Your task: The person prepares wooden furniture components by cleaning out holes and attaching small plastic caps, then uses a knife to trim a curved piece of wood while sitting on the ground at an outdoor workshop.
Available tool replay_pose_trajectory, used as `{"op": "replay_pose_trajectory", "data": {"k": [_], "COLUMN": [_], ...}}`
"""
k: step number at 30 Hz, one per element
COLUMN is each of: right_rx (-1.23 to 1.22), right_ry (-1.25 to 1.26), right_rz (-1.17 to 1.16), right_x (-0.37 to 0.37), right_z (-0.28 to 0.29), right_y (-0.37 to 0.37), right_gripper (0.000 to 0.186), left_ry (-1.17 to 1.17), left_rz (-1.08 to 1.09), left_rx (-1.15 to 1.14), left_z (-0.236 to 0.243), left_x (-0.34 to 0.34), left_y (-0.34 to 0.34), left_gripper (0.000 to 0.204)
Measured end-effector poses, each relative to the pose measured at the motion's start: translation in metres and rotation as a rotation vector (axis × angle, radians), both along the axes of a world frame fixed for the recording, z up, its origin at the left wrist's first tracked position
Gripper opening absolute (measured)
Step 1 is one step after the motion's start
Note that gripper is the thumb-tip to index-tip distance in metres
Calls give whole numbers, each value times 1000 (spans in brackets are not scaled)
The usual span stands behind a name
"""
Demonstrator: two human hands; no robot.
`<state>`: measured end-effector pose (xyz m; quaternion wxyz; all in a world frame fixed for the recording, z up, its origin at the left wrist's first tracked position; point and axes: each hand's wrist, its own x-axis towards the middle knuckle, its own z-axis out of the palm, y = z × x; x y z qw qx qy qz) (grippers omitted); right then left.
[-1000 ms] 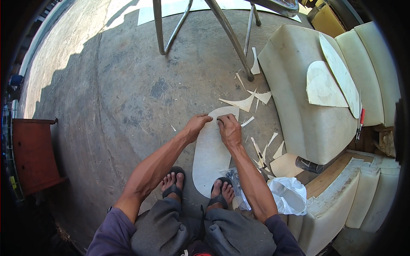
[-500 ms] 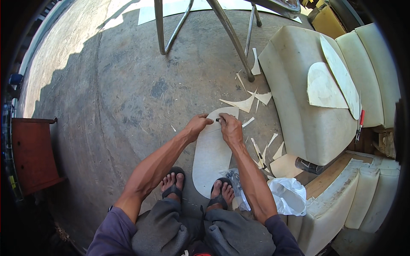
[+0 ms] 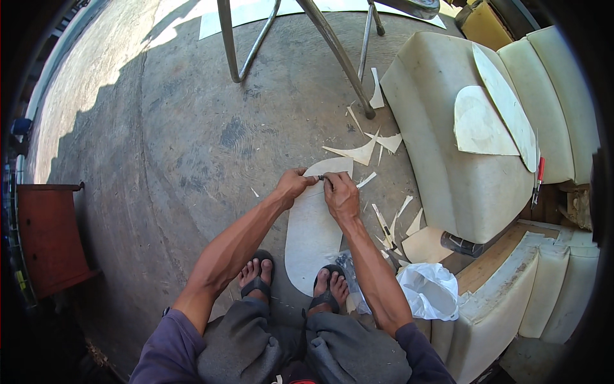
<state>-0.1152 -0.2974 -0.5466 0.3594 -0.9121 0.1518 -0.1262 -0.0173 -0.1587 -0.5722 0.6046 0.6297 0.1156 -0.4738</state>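
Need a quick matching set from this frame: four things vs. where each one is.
1. oval sheet
2. white plastic bag
3. red cabinet
4. metal stool legs

a. far left edge
b. top of the picture
c. on the floor under both hands
d. beside the person's right leg

Pairs: 1-c, 2-d, 3-a, 4-b

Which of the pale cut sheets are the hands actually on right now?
The long rounded sheet on the floor between the feet: left hand and right hand press its far end. The others lie on the cushion.
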Motion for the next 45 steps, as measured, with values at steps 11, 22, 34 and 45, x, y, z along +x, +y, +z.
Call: {"op": "replay_pose_trajectory", "data": {"k": [11,22,34,45], "right_rx": [-39,205,377,699], "right_ry": [-25,137,341,395], "right_rz": [31,-144,-293,-347], "right_x": [-4,-11,26,35], "right_z": [-11,-11,9,1], "right_y": [5,-5,-20,-24], "right_gripper": [16,37,105,113], "left_ry": [1,-40,5,-21], "left_rz": [-7,-13,-87,-93], "left_rx": [34,90,33,6], "left_z": [3,13,16,13], "left_x": [-1,-2,5,3], "left_y": [-2,-6,0,3], "left_gripper": [29,33,35,31]}}
